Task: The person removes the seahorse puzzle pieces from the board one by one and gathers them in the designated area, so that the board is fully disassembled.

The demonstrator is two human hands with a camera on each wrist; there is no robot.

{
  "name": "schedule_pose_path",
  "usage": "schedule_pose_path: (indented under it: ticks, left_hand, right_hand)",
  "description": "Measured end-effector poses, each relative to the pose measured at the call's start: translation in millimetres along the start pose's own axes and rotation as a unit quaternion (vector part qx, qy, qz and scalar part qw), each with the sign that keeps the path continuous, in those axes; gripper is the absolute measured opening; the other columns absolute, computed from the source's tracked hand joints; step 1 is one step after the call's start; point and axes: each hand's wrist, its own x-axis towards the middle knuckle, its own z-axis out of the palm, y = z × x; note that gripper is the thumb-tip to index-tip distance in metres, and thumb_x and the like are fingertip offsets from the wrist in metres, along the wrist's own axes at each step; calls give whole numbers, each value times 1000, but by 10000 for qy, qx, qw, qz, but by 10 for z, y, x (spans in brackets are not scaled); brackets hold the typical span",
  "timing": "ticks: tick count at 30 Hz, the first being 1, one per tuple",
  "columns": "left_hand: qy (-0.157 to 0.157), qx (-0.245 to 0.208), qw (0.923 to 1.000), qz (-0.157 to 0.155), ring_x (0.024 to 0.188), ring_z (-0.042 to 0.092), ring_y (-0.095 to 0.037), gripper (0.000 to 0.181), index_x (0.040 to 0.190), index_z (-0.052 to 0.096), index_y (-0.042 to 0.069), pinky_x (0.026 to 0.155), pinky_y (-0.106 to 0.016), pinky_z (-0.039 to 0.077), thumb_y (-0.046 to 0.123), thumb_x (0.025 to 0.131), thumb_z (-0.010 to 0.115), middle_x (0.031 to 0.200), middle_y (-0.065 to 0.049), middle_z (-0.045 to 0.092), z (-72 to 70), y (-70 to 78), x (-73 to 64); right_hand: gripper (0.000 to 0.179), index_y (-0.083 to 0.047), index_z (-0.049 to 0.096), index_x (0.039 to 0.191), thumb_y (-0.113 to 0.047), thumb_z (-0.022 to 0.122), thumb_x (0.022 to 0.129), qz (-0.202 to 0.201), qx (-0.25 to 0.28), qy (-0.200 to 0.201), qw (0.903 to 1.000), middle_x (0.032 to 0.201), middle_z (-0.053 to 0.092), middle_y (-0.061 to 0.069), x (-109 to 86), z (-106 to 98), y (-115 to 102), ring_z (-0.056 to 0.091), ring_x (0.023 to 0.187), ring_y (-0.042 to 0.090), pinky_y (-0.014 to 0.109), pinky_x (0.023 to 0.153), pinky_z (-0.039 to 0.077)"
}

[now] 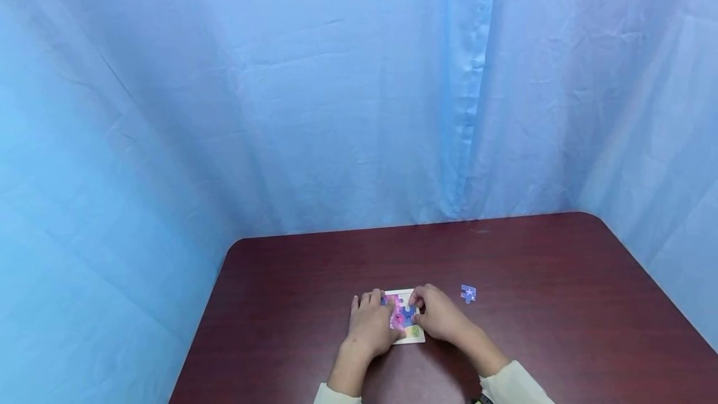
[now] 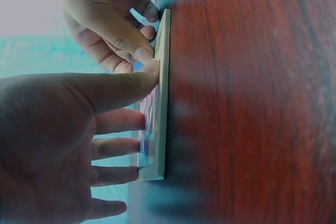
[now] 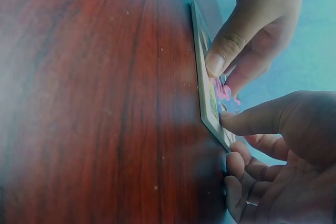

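A small jigsaw puzzle in a pale frame lies on the table, with pink, blue and yellow-green pieces in it. My left hand rests over its left part, fingers spread and mostly straight; in the left wrist view the thumb presses near the frame's near edge. At the right side my right hand has its thumb and bent fingers at a blue puzzle piece, seemingly pinching it. The right wrist view shows that thumb low at the frame's corner; the fingertips' contact is partly hidden.
A loose blue-purple puzzle piece with a pale star lies on the table right of the frame. The dark red-brown wooden table has rounded far corners. Light blue curtains hang behind it and at both sides.
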Motion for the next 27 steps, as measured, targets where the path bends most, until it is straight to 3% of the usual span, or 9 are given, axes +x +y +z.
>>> schedule_pose_path:
  ticks: [8,15,27]
  left_hand:
    - [-83,-191,9998,21,138,54,-34,63,140,70,16,122,-62,38,44,86,85,149,-14,58,-13,-1,-27]
    - [-110,-191,9998,22,139,54,-35,63,140,70,16,121,-63,39,45,86,84,150,-15,57,-25,-2,-42]
    - [36,-234,9997,21,138,54,-34,64,139,70,16,121,-63,40,46,85,85,149,-14,58,0,-24,-32]
  right_hand:
    - [30,-11,59,87,9,78,76,-143,-94,50,9998,85,54,2,-36,16,-40,47,77,11,24,68,40]
    - [30,-11,56,88,11,71,75,-162,-14,-52,9999,74,53,-2,-36,41,-53,46,64,8,23,58,37]
    - [27,-10,56,87,11,71,79,-178,295,-21,9994,74,53,-3,-46,19,-20,48,65,6,22,60,39]
